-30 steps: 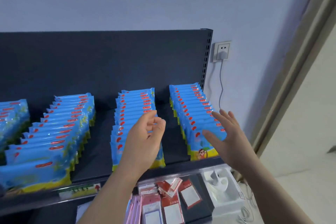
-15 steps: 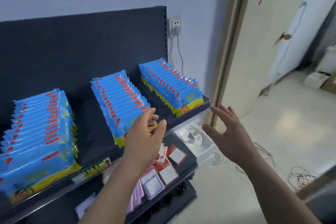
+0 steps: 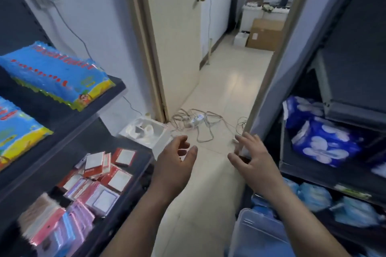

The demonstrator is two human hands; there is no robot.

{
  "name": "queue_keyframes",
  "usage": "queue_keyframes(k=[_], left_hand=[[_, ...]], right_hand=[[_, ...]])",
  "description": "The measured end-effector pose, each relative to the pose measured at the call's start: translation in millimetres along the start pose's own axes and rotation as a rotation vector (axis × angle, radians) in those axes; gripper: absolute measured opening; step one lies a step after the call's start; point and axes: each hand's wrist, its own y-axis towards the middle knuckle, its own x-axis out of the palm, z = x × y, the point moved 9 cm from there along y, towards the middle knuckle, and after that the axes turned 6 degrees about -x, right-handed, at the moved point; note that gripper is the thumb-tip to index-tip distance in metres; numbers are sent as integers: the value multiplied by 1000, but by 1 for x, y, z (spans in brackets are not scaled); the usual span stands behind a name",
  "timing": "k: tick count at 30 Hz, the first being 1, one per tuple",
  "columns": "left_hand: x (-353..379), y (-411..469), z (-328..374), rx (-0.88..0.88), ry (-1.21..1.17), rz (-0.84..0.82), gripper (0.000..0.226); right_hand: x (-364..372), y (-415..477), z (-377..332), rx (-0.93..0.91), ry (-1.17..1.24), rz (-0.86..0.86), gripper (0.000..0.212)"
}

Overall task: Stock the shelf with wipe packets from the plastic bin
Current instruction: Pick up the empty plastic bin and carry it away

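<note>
Blue wipe packets [image 3: 56,75] stand in rows on the dark shelf [image 3: 117,87] at the left; a second row [image 3: 14,131] shows at the left edge. The clear plastic bin [image 3: 257,236] sits low at the bottom right, with blue packets inside it. My left hand [image 3: 175,160] and my right hand [image 3: 252,156] hover empty over the floor in the middle, fingers apart, away from both the shelf and the bin.
A lower shelf holds red and pink card packs [image 3: 100,175]. A white tray [image 3: 146,131] and tangled cables [image 3: 194,121] lie on the floor by the open door [image 3: 177,27]. Another shelf unit at the right carries dark blue packs [image 3: 321,137].
The view has swung right, from the wipe shelf toward the doorway and the bin. Both hands came away from the packet rows and now hang over the floor.
</note>
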Motion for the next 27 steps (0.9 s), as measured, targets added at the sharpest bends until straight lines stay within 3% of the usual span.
queue_keyframes(k=[13,27], left_hand=[[243,-89,-47,-110,147,-362,41],[343,-131,-203,-116,493,-516,44]], right_hand=[[-92,-167,232,442,-56,69,54],[-44,-326,410,732,-88,135,53]])
